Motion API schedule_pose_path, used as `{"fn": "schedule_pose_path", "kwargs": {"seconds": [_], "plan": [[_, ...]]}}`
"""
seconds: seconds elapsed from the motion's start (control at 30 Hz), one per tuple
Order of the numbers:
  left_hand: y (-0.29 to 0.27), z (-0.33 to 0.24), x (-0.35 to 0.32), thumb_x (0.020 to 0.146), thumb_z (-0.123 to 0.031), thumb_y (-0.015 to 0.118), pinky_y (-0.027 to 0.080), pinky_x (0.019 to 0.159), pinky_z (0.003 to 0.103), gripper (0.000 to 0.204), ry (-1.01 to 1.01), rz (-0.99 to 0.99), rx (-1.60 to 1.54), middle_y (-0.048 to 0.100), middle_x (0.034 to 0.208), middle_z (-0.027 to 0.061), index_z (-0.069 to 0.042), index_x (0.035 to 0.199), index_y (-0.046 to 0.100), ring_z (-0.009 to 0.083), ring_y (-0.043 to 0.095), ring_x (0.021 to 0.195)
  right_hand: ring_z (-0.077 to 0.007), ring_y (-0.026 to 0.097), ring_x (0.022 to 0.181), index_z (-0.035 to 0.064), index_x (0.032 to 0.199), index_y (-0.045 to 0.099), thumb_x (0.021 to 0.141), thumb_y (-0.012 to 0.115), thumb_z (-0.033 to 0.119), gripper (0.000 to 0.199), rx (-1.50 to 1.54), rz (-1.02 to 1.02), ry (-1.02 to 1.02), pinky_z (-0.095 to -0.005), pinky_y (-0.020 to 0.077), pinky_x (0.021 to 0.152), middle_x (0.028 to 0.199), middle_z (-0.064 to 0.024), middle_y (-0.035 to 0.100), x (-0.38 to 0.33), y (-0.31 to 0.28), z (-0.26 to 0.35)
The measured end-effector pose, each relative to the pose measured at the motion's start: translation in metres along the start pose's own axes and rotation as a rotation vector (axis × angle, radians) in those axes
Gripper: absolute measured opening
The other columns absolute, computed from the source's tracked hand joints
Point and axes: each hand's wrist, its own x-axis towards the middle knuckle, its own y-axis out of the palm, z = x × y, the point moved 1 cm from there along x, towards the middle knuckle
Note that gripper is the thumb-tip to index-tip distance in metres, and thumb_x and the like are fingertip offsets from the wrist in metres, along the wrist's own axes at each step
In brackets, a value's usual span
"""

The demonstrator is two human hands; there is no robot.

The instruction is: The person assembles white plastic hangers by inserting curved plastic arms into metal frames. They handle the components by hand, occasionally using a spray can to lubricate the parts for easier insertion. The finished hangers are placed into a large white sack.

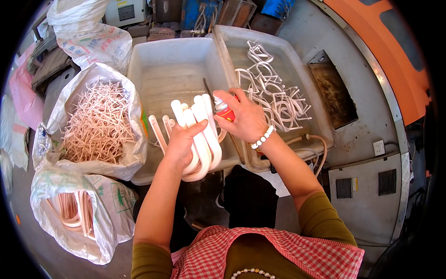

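Note:
My left hand [180, 143] is closed round a bundle of pale pink U-shaped pieces [203, 148], their ends pointing away from me. Close to its right, my right hand [247, 117] grips a red spray can [225, 111] with a silver top, tilted toward the bundle. Both hands are over the near part of a white plastic tub [162, 46]. A few similar pale pieces [160, 134] stick up just left of my left hand. Whether they belong to the held bundle I cannot tell.
A second tub [320, 136] at right holds several white bent pieces [269, 88] in water. At left, an open sack [134, 160] is full of thin pinkish pieces [100, 123]; a nearer sack [107, 232] holds long curved strips [76, 209]. A hose [320, 144] lies by the right tub.

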Motion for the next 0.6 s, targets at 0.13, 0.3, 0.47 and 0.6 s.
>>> {"fn": "schedule_pose_path", "kwargs": {"seconds": [0.13, 0.3, 0.47, 0.6], "plan": [[-0.003, -0.001, -0.001, 0.083, -0.004, 0.066, 0.053, 0.076, 0.035, 0.031, 0.006, -0.004, 0.035, 0.063, 0.098, 0.0086, -0.001, 0.112, 0.056, 0.0206, 0.064, 0.088, -0.0314, 0.065, 0.08, 0.0238, 0.124, 0.052, 0.076, 0.068, 0.037, 0.053, 0.029, -0.007, -0.046, -0.0394, 0.0531, 0.064, 0.117, -0.0133, 0.052, 0.005, -0.011, 0.015], [-0.004, 0.001, 0.001, 0.082, -0.007, 0.069, 0.052, 0.082, 0.035, 0.04, -0.029, 0.071, 0.139, 0.063, 0.105, 0.0088, -0.002, 0.118, 0.053, 0.0211, 0.063, 0.096, -0.0289, 0.064, 0.082, 0.0237, 0.123, 0.053, 0.074, 0.07, 0.036, 0.053, 0.036, 0.001, -0.135, -0.0376, 0.0533, 0.062, 0.114, -0.0109, 0.054, 0.018, -0.023, 0.024], [-0.002, 0.001, -0.002, 0.081, -0.007, 0.07, 0.049, 0.085, 0.033, 0.042, -0.048, 0.051, 0.203, 0.062, 0.109, 0.0091, 0.001, 0.12, 0.053, 0.018, 0.06, 0.099, -0.0277, 0.062, 0.087, 0.0241, 0.123, 0.054, 0.075, 0.067, 0.033, 0.05, 0.056, 0.105, -0.15, -0.0374, 0.0523, 0.064, 0.11, -0.0116, 0.054, 0.023, -0.025, 0.032], [-0.006, 0.001, 0.0, 0.081, -0.008, 0.071, 0.047, 0.087, 0.033, 0.044, -0.067, 0.06, 0.217, 0.062, 0.109, 0.0079, 0.0, 0.12, 0.052, 0.0179, 0.059, 0.102, -0.028, 0.061, 0.091, 0.0239, 0.123, 0.054, 0.076, 0.067, 0.032, 0.05, 0.086, 0.108, -0.14, -0.0381, 0.0522, 0.067, 0.11, -0.0119, 0.054, 0.022, -0.024, 0.032]]}}
